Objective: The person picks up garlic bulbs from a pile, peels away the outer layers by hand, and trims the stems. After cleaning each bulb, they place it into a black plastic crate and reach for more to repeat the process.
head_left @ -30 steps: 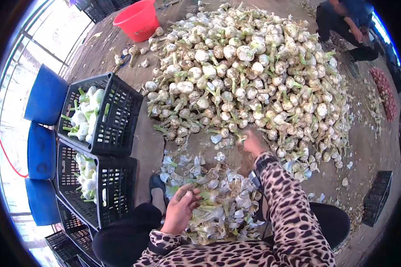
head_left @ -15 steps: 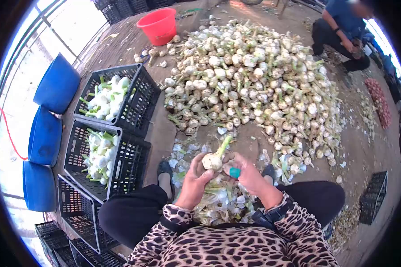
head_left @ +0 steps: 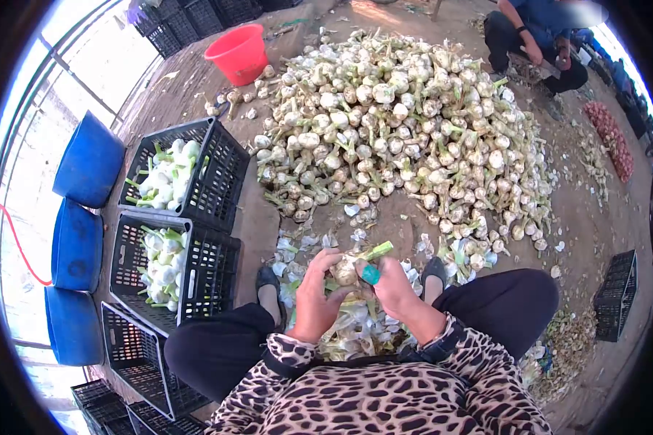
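A garlic bulb (head_left: 344,271) with brownish outer skin and a green stem is held in front of me, above the ground between my feet. My left hand (head_left: 314,301) is curled around its left side. My right hand (head_left: 399,290) closes on the bulb's right side near the stem, with a green covering (head_left: 370,274) at the tip of its thumb. The stem points up and right, just above the right hand. Loose garlic skins (head_left: 352,330) lie heaped below both hands.
Ahead lies a large pile of unpeeled garlic (head_left: 392,138). Two black crates (head_left: 214,272) of white garlic stand left, near blue tubs (head_left: 77,243) and another black crate (head_left: 134,355). A red bucket (head_left: 237,54) stands behind. A person (head_left: 530,43) crouches far right by a red net sack (head_left: 608,138).
The bulb has tipped, its stem now leaning further right. My right hand has moved in against the bulb, and its green-covered thumb now overlaps it. The view has shifted slightly.
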Demonstrator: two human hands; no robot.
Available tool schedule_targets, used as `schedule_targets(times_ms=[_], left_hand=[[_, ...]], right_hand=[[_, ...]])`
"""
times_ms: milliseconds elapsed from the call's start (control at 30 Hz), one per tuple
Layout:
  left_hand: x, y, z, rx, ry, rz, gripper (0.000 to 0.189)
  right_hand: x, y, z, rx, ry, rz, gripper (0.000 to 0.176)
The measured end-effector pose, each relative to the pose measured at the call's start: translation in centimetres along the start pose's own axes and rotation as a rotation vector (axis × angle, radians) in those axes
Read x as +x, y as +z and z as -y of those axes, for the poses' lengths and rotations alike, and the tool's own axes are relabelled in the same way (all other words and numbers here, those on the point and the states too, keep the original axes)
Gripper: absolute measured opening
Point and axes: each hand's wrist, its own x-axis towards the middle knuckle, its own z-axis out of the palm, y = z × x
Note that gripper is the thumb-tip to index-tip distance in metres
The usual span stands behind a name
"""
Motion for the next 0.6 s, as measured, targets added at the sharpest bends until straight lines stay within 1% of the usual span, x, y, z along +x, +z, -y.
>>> schedule_targets(times_ms=[133,233,333,367,467,500,533,567,600], left_hand=[[-0.2,0.6,0.2,-0.211,-0.127,-0.036,0.055],[0.1,0.0,-0.9,-0.778,-0.384,0.045,0.046],[0.3,-0.3,-0.1,-1.075,-0.588,0.044,0.038],[0.5,-0.3,-0.1,-1.109,-0.614,0.054,0.032],[0.2,-0.8,3.5,-1.576,-0.796,0.442,0.035],[0.2,-0.8,4.0,-1.592,-0.8,0.524,0.039],[0.4,-0.7,2.6,-1.462,-0.812,0.374,0.04],[0.6,-0.3,0.8,-1.329,-0.818,0.231,0.041],[0.8,-0.1,-0.3,-1.192,-0.819,0.094,0.043]], right_hand=[[-0.1,-0.6,0.3,-0.079,0.001,0.02,0.017],[-0.4,-0.5,1.3,-0.22,-0.116,0.013,0.017],[-0.1,-1.2,1.0,-0.17,-0.141,0.099,0.017],[-0.1,-1.3,1.0,-0.203,-0.148,0.113,0.018],[-0.2,-1.3,1.2,-0.271,-0.185,0.141,0.021],[-0.2,-1.2,1.2,-0.27,-0.21,0.138,0.022],[-0.2,-1.1,1.1,-0.268,-0.235,0.132,0.023],[-0.2,-1.4,1.2,-0.376,-0.167,0.113,0.027],[-0.1,-1.3,1.2,-0.421,-0.219,0.097,0.027]])
